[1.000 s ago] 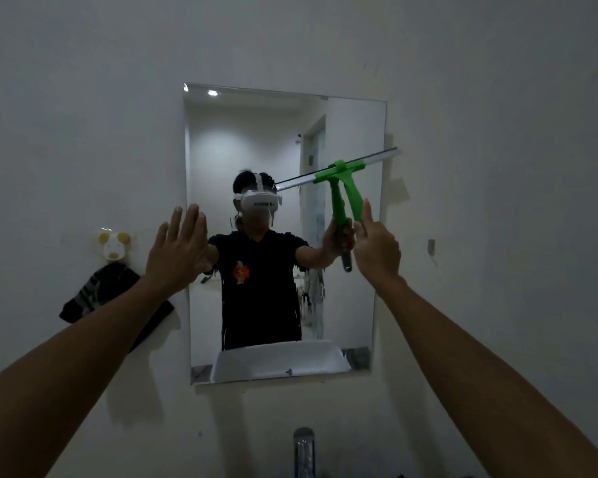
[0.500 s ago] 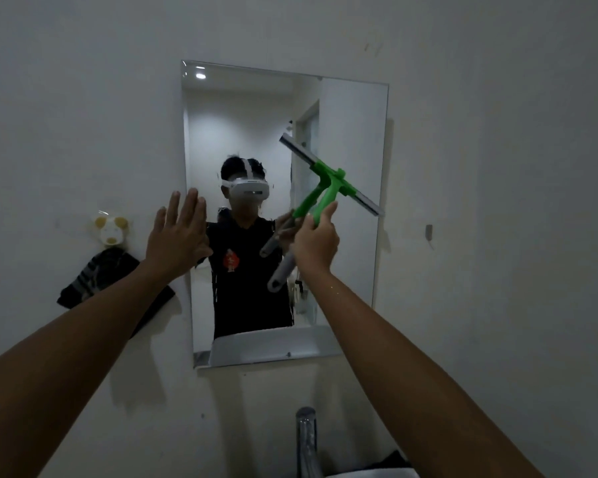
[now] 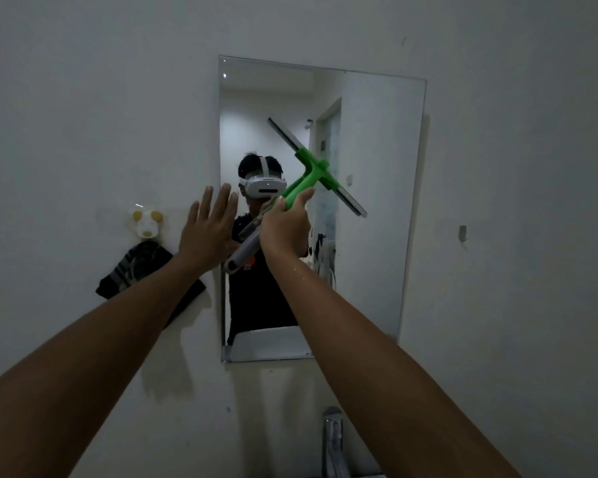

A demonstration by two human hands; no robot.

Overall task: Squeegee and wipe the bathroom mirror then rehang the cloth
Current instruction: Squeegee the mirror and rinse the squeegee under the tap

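Observation:
A rectangular mirror (image 3: 377, 201) hangs on the white wall ahead. My right hand (image 3: 285, 225) grips the handle of a green squeegee (image 3: 311, 177); its blade slants from upper left to lower right across the middle of the glass. My left hand (image 3: 208, 225) is flat with fingers spread at the mirror's left edge, holding nothing. A dark striped cloth (image 3: 135, 267) hangs from a small animal-shaped hook (image 3: 147, 222) left of the mirror, partly behind my left forearm.
A chrome tap (image 3: 332, 439) rises at the bottom centre below the mirror. A small metal hook (image 3: 462, 232) is on the wall to the right. The mirror reflects a person wearing a headset and a doorway behind.
The squeegee has swung from nearly level at the mirror's right edge to a steep slant near its middle. My right hand moved left toward my left hand. The camera view shifted.

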